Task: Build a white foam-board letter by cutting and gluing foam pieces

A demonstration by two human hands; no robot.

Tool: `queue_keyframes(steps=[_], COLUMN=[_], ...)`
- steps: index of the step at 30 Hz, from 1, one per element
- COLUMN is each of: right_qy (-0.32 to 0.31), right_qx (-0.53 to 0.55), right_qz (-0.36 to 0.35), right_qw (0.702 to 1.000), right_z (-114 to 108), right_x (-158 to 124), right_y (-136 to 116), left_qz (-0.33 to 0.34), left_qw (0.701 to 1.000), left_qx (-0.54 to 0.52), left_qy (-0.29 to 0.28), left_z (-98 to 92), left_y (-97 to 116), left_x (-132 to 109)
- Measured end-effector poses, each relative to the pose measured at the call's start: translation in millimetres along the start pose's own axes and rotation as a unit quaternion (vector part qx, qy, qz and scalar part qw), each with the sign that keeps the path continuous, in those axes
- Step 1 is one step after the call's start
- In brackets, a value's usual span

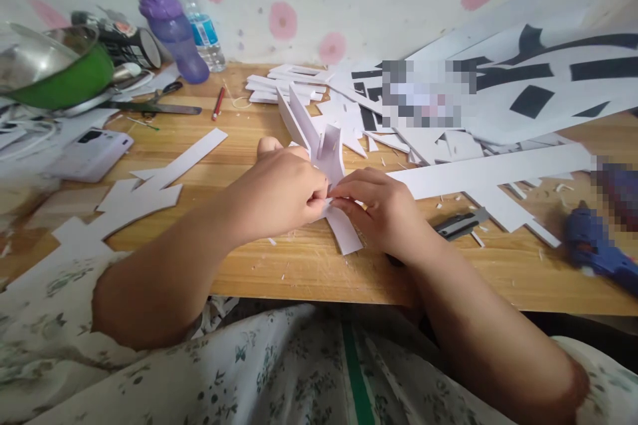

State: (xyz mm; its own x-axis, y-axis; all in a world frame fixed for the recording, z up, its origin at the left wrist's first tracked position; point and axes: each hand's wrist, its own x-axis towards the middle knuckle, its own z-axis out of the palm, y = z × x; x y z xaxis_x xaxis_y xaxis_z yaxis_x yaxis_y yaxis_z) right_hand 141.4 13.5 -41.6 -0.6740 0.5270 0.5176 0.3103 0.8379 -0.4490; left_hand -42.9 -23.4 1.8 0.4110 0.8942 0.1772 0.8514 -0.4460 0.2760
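A white foam-board piece (326, 153) with raised side walls stands on the wooden table in front of me, and a flat curved strip of it (345, 231) reaches toward the near edge. My left hand (294, 179) is closed over its left side, fingers curled at the joint; the palm hides part of the piece. From the right, my right hand (379, 202) pinches the same piece with thumb and fingertips pressed together. Both sets of fingertips nearly meet there. Beside my right wrist lies a utility knife (461, 223).
Cut white board pieces lie left (144, 192) and right (498, 169). Offcuts (289, 83) and printed sheets (533, 73) cover the back. A blue glue gun (595, 246) rests far right. Scissors (159, 103), a red pencil (218, 103), a purple bottle (174, 33) and a green bowl (64, 76) are back left.
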Motion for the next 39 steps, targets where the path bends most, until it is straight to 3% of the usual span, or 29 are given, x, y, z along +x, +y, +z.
queue_keyframes(steps=[9,39], right_qy=[0.009,-0.001], right_qx=[0.006,-0.005], right_qz=[-0.009,-0.014], right_qw=[1.0,1.0], right_z=[3.8,6.7], right_x=[0.2,0.7], right_y=[0.1,-0.3], left_qz=[-0.03,-0.021], left_qw=[0.997,0.996], left_qx=[0.04,0.033], left_qy=[-0.055,-0.081], left_z=[-6.0,-7.5], left_y=[3.9,1.8], left_x=[0.7,0.8])
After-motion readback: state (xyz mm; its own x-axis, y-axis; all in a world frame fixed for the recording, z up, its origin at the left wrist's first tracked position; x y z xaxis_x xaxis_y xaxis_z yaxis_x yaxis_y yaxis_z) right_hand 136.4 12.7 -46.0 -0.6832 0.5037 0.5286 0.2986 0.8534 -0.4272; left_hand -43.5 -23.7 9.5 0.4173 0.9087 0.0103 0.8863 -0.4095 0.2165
